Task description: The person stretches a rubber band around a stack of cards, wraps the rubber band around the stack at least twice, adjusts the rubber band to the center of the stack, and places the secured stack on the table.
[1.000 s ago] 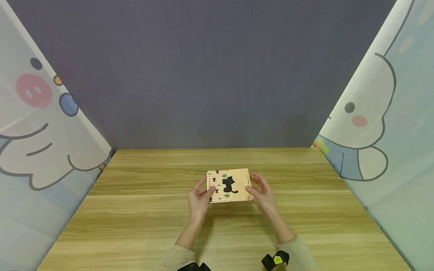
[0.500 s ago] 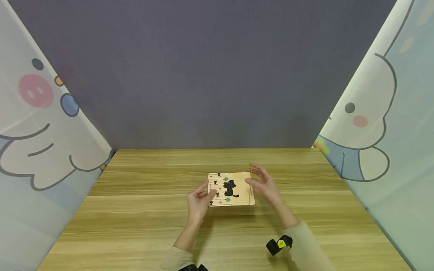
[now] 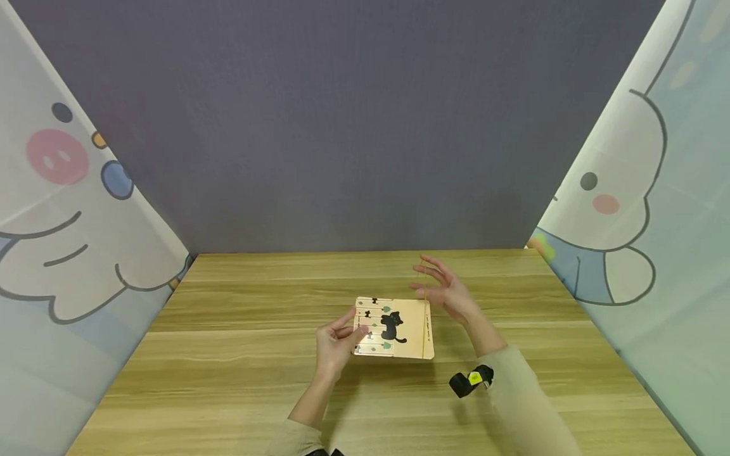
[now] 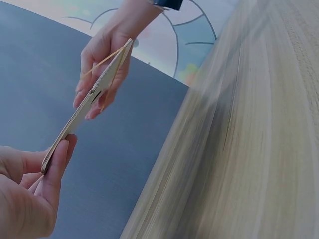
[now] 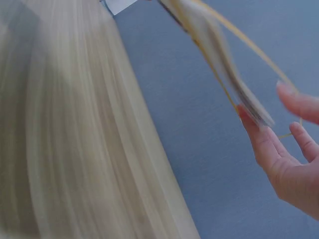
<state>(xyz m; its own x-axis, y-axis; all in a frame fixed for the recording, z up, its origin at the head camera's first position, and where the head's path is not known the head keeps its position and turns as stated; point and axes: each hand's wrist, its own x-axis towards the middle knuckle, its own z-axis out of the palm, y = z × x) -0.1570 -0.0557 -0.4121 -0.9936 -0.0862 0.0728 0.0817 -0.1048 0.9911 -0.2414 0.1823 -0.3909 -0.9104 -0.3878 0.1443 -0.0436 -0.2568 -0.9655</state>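
Observation:
A thin cream booklet (image 3: pixel 412 313) with a black cat and a striped left end is held above the table. My left hand (image 3: pixel 332 351) pinches its left end, thumb on top. Around the booklet's right end runs a yellow rubber band (image 3: pixel 424 332). Beyond the far right corner, my right hand (image 3: pixel 452 296) has its fingers spread within the band, stretching it away from the booklet's far edge. The left wrist view shows the booklet (image 4: pixel 79 114) edge-on. In the right wrist view, the band (image 5: pixel 249 42) pulls out to the fingertips and the booklet is blurred.
The wood-grain table (image 3: pixel 239 367) lies beneath both hands. A dark grey panel (image 3: pixel 365 126) rises at its far edge, and cartoon-printed cloths (image 3: pixel 599 266) hang at either side. A black strap device (image 3: pixel 472 380) sits on the right wrist.
My right hand has released the booklet's right end and moved away toward the back, drawing the rubber band out. The booklet has shifted slightly nearer and right, still in my left hand.

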